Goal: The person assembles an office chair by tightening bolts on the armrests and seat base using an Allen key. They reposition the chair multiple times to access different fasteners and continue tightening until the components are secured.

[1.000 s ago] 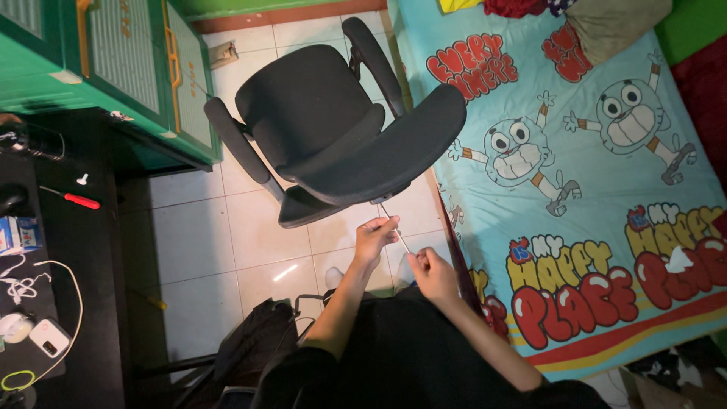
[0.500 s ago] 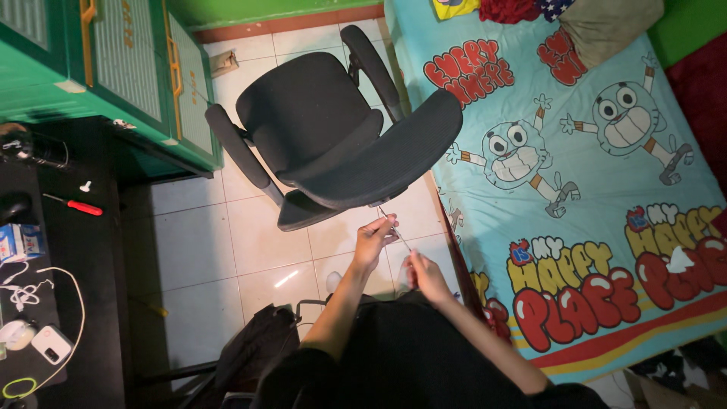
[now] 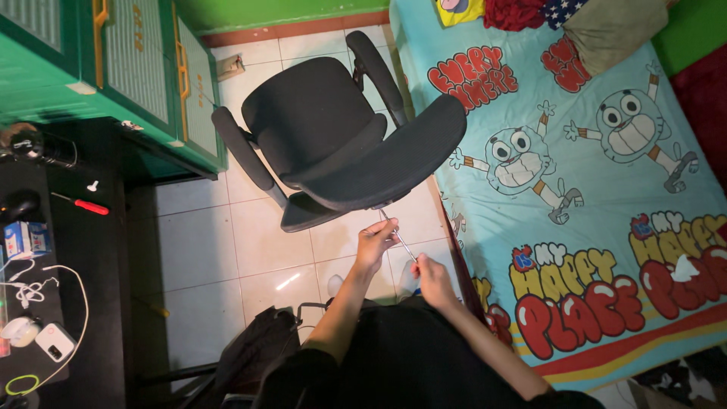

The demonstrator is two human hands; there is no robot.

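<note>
two hands (image 3: 376, 241) (image 3: 432, 275), one rod (image 3: 399, 238)

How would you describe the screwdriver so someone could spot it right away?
Find the black desk along the left edge, below the green cabinet. The screwdriver lies near its upper part, alone on bare desktop. Its red handle sets it apart from the white cables further down.

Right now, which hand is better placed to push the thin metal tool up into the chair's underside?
Left. The left hand pinches the thin metal tool near its tip, close under the black chair; the right hand holds the lower end.
</note>
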